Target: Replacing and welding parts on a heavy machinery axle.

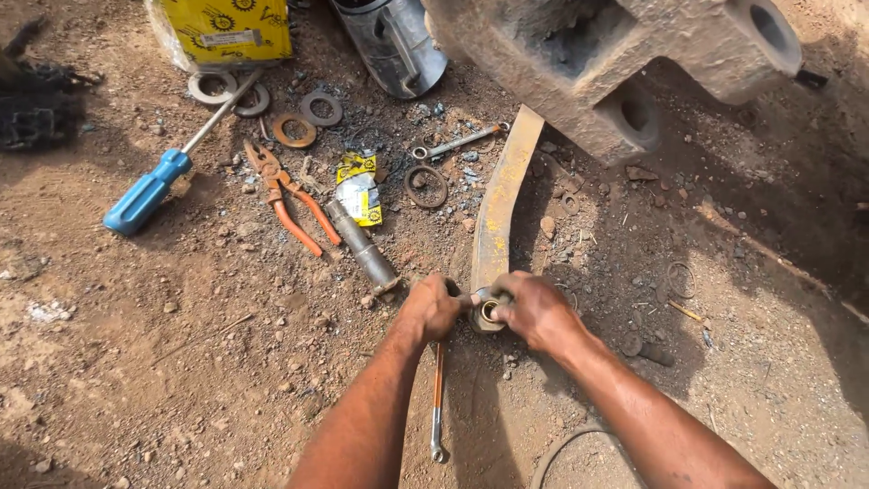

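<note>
Hands grip a round brassy metal ring [490,311]: left hand [433,308] clenched, right hand [534,310] pinching its rim over gritty dirt.

Both forearms are bare, sleeveless and gloveless, hands [433,308] dusty with grime.

Light: strong daylight, hard and warm on the dirt ground [181,362].
Source: seems high and far-right, going by the shadows.
Shadows: deep shade at right under the big rusty casting [615,63]; forearms cast dark bands on the near ground; screwdriver [149,190] throws a short shadow.
Glare: bright sheen on the metal cylinder [389,41], far centre.
Focus: sharp at centre; slightly soft at corners.
Distortion: mild wide-angle stretch at the edges.
</note>
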